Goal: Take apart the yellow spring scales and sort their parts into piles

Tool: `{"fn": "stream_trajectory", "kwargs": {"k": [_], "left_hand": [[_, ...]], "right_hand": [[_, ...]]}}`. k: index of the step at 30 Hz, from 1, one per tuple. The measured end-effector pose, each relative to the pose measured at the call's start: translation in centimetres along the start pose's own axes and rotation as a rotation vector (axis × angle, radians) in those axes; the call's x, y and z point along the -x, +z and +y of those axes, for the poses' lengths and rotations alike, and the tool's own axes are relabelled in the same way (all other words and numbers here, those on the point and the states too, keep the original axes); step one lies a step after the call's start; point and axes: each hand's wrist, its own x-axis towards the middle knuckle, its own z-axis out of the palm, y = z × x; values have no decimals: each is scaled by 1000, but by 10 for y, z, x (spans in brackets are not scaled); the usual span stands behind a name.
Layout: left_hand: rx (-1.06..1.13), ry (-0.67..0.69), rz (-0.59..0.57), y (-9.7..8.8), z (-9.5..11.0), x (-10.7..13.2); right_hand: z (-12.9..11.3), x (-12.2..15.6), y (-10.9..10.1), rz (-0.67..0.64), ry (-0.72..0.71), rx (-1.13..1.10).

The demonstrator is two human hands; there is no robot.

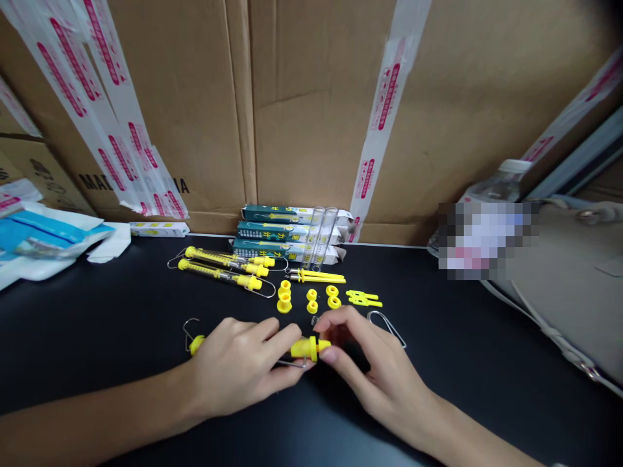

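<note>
My left hand (pixel 233 370) and my right hand (pixel 374 370) both grip a yellow plastic spring-scale end piece (pixel 306 349) with a black band. The right thumb and forefinger pinch it. A thin wire hook (pixel 293 364) shows below it. Left of my left hand, a yellow end with a wire loop (pixel 196 344) sticks out, and my hand hides what joins it. Beyond my hands lie two assembled yellow spring scales (pixel 224 269), yellow caps (pixel 285 297), yellow plastic strips (pixel 316 276), a small spring (pixel 315 320) and a loose wire loop (pixel 387 327).
Several printed boxes (pixel 287 230) and clear tubes (pixel 317 237) stand at the back of the black table (pixel 121 311), against taped cardboard cartons (pixel 311 110). Blue-and-white packaging (pixel 43 240) lies left; a plastic bottle (pixel 496 181) and beige bag (pixel 549 285) lie right.
</note>
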Motion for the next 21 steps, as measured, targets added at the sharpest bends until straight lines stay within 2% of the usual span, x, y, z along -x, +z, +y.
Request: {"fn": "stream_trajectory", "kwargs": {"k": [2,9,15,21], "left_hand": [[3,-11,-19,1,0,0],[9,-34,-43,1,0,0],[12,-33,-54,1,-1,0],[18,-10,-43,-1,-1,-3]], "right_hand": [[1,0,1,-23,43,13],[4,2,4,31,-79,-9],[6,2,3,11,-164,-25],[0,0,-2,12,-159,13]]}}
